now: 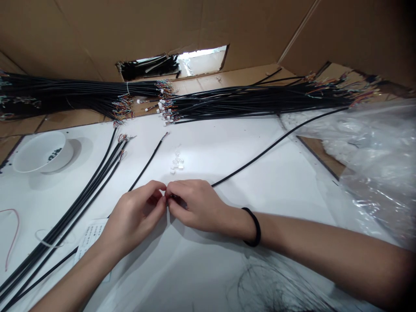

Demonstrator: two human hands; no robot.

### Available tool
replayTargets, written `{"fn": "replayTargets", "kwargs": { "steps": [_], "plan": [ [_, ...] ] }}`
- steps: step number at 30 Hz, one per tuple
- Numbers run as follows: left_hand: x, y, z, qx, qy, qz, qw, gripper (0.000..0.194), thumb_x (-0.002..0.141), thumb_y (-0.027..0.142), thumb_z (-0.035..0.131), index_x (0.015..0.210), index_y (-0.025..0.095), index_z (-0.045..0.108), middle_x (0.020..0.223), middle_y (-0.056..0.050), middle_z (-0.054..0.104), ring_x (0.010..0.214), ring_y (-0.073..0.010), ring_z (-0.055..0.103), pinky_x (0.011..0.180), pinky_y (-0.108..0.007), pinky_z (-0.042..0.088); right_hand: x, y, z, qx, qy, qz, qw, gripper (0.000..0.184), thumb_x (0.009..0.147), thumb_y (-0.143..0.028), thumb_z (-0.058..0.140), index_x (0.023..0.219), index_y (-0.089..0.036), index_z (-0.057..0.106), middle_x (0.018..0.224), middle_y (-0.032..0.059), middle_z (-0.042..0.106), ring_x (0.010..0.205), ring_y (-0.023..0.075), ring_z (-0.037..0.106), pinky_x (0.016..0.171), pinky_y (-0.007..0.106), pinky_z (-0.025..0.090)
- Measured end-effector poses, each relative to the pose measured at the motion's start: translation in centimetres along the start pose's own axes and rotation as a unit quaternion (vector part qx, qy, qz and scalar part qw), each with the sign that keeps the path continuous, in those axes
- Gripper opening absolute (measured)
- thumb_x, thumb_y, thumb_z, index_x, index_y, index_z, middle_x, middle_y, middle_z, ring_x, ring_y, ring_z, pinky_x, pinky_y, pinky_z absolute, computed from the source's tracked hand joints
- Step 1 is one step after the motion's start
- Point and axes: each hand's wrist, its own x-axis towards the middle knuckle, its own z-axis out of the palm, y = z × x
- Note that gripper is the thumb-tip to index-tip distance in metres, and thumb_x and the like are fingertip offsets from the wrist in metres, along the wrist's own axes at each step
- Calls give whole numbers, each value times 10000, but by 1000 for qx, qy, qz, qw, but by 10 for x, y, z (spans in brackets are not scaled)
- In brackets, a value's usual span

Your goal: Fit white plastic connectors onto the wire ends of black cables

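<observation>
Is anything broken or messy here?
The cardboard wall at the back looks odd: it has a hole with ragged edges. On the right, clear plastic lies in a crumpled heap, which looks messy. I can't see any spills.

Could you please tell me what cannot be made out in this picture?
All in the head view:
- Whatever the left hand and right hand pinch: hidden by fingertips.
- Lower ends of the loose black cables: cut off by the picture's edge.
- Paper slip's print: too small, partly behind the left forearm.
- Dark bits in the bowl: too small.
</observation>
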Motion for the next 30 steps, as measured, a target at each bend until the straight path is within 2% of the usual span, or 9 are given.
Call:
{"fn": "replayTargets", "kwargs": {
  "steps": [22,30],
  "plan": [
    [-2,0,-1,28,-11,-9,1000,111,906,235,478,978,226,562,825,9,685,725,-149,645,617,-239,476,0,0,-1,-5,-5,-1,1000,106,801,-142,501,705,-179,525,668,-10,565,605,112,436,571,239,289],
    [-2,0,-1,20,-22,-20,999,93,906,242,478,970,229,543,837,3,679,738,-160,649,700,-279,506,0,0,0,-1,-1,-2,1000,103,797,-149,502,700,-179,517,657,-15,554,597,108,429,561,235,279]
  ]
}}
